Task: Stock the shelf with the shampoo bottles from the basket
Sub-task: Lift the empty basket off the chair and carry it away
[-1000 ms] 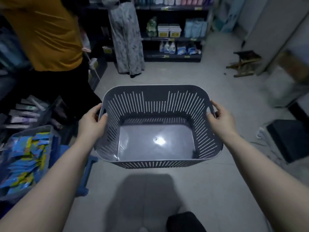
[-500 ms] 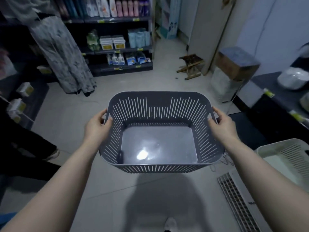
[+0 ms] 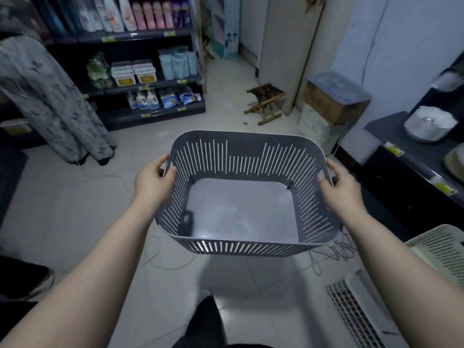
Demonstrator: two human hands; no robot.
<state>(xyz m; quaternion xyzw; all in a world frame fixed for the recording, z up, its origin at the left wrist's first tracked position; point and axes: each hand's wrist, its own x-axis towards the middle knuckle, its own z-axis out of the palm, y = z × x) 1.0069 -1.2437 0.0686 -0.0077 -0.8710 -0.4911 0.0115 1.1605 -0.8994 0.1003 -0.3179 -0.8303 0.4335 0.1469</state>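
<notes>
**Both hands on the basket.** Your left hand (image 3: 153, 182) and right hand (image 3: 339, 189) are well apart. Each is clamped on one short side of the grey slotted basket (image 3: 247, 149), with the fingers curled round the handle at its rim. The basket hangs between your hands above the tiled floor (image 3: 62, 209), and its smooth inner bottom is in full view.

Ahead of your left hand and well away stands the dark shelf (image 3: 150, 36). A row of white, pink and purple bottles (image 3: 140, 15) lines its top board, with tubs and pouches on the boards beneath. Left of your left hand, a person in a long patterned garment (image 3: 50, 101) stands beside that shelf.

Ahead of your right hand, a small wooden stool (image 3: 266, 101) stands near a cardboard box (image 3: 336, 96). Beside your right forearm are a pale slotted basket (image 3: 442, 249) and a white slatted grille (image 3: 356, 315). Loose cables (image 3: 334, 252) lie on the floor under your right wrist.
</notes>
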